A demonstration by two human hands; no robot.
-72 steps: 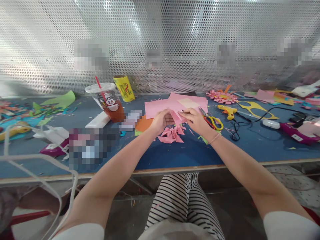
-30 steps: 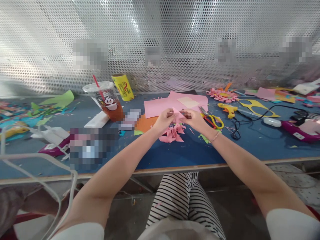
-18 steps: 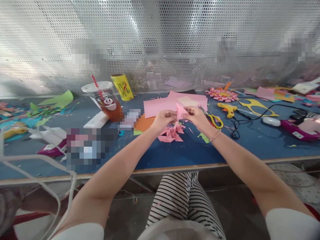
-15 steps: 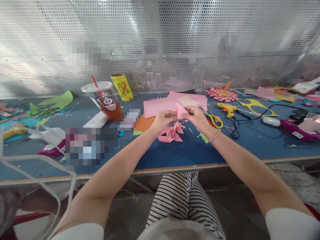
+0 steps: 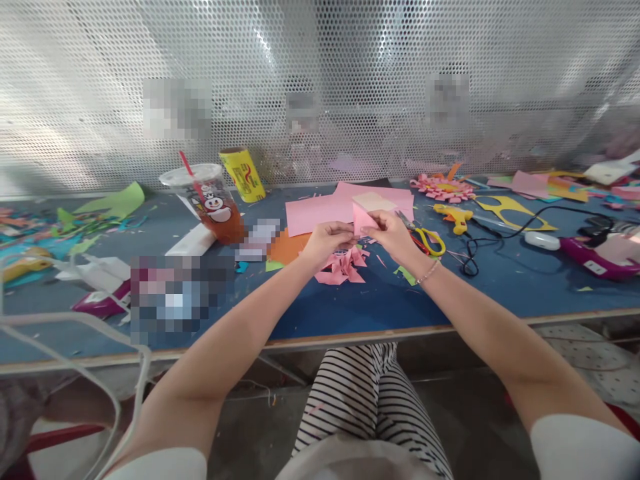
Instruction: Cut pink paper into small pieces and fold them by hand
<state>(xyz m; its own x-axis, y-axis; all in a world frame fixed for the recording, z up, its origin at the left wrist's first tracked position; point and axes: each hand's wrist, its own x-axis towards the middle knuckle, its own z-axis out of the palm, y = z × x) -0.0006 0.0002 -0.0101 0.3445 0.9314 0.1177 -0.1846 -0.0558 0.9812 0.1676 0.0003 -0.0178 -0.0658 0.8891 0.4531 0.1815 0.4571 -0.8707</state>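
Note:
Between my two hands is a small pink piece of paper [image 5: 362, 220], raised over the table. My left hand [image 5: 330, 240] pinches its lower left edge. Thumb and fingers of my right hand [image 5: 388, 230] close on its right side. Just below lies a heap of pink paper strips [image 5: 344, 267], partly hidden by my hands. Behind them are larger pink sheets [image 5: 315, 212] with a cream piece of paper [image 5: 373, 201] on top. Yellow-handled scissors [image 5: 431, 242] rest beside my right wrist.
A plastic cup [image 5: 220, 210] with a red straw and a yellow can-shaped tube [image 5: 243, 177] stand at the back left. To the right are a yellow glue gun [image 5: 455, 217] with a black cord and a pink fringed paper flower [image 5: 443, 188]. Perforated metal [image 5: 320, 60] rises behind the table.
Hardly anything differs. Both hands keep the pink paper at nearly the same place, and the view has shifted very slightly.

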